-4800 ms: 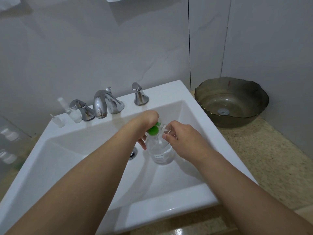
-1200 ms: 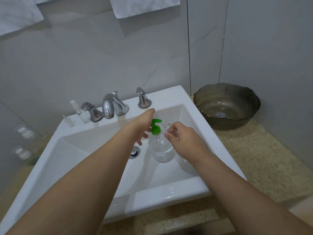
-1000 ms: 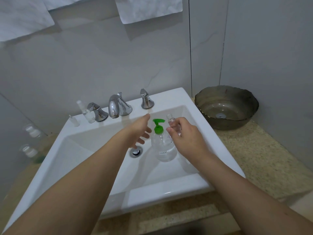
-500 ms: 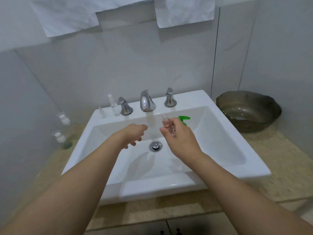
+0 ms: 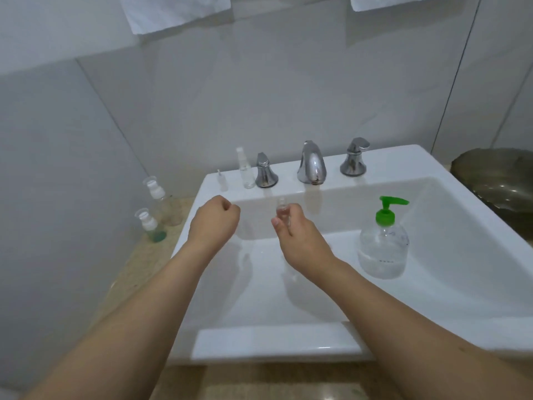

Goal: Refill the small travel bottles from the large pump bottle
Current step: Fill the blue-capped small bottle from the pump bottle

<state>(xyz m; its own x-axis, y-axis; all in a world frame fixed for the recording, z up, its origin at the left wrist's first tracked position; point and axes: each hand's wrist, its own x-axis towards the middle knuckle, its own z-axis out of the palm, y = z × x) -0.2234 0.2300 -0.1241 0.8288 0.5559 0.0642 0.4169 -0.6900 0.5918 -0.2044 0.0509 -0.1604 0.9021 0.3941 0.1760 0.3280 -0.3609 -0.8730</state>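
The large clear pump bottle with a green pump head stands inside the white sink, to the right of both hands. My right hand grips a small clear travel bottle upright over the basin; its open neck pokes up above my fingers. My left hand hovers over the sink's left side with its fingers curled and nothing seen in it. A small clear spray bottle and a tiny cap part stand on the sink's back ledge.
Two more travel bottles with white caps stand on the speckled counter left of the sink. A chrome faucet with two handles sits at the back. A dark glass bowl is at the far right. Towels hang above.
The view has swung left. My left hand left the green pump and curled shut. My right hand carried the small bottle leftward, away from the pump bottle, which stays standing in the sink.
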